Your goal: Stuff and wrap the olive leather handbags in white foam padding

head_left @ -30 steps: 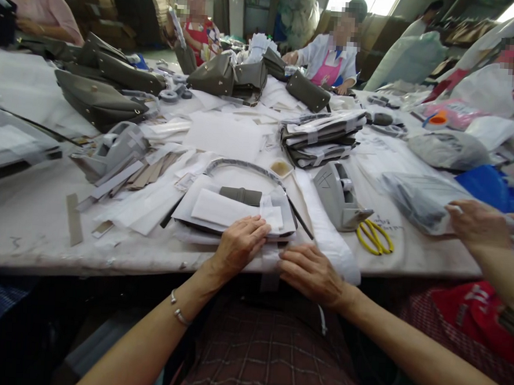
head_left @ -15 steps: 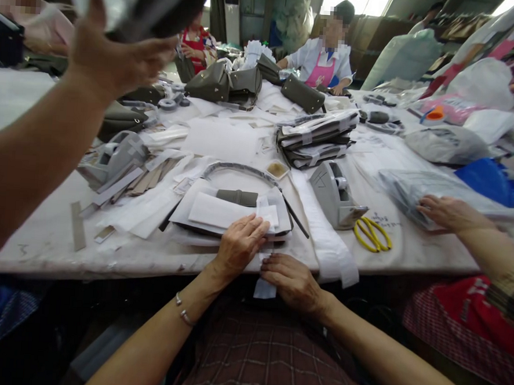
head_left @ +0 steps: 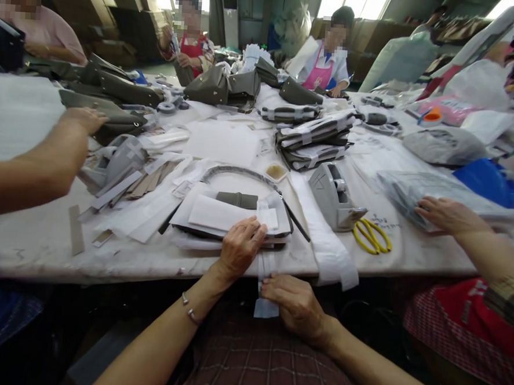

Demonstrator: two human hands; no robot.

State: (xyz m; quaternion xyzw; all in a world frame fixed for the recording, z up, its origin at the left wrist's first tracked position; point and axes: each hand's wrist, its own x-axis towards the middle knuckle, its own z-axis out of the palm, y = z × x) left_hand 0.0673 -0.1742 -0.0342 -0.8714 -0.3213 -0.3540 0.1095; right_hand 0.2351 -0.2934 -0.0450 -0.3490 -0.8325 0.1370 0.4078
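Note:
A dark handbag (head_left: 182,228) wrapped in white foam sheet lies flat before me, its wrapped handle loop (head_left: 236,169) pointing away. My left hand (head_left: 241,247) grips the near edge of the bag, its fingers closed on top and its thumb hidden. From the bag a translucent white strip (head_left: 266,264) runs down past the table edge. My right hand (head_left: 291,302) pinches this strip near its lower end, below the left hand. A folded white sheet (head_left: 221,212) lies over the bag's front, beside an olive tab (head_left: 238,200).
A grey tape dispenser (head_left: 326,197) and yellow-handled scissors (head_left: 371,235) are at the right. Wrapped bags are stacked (head_left: 315,141) behind. Cardboard strips (head_left: 146,183) lie left. Co-workers' hands reach in from the left (head_left: 81,121) and right (head_left: 449,215).
My right hand has moved down towards me with the strip, while my left hand stays on the bag. At the left, the co-worker's raised arm has lowered to an olive bag; another wrapped bag lies behind the stack.

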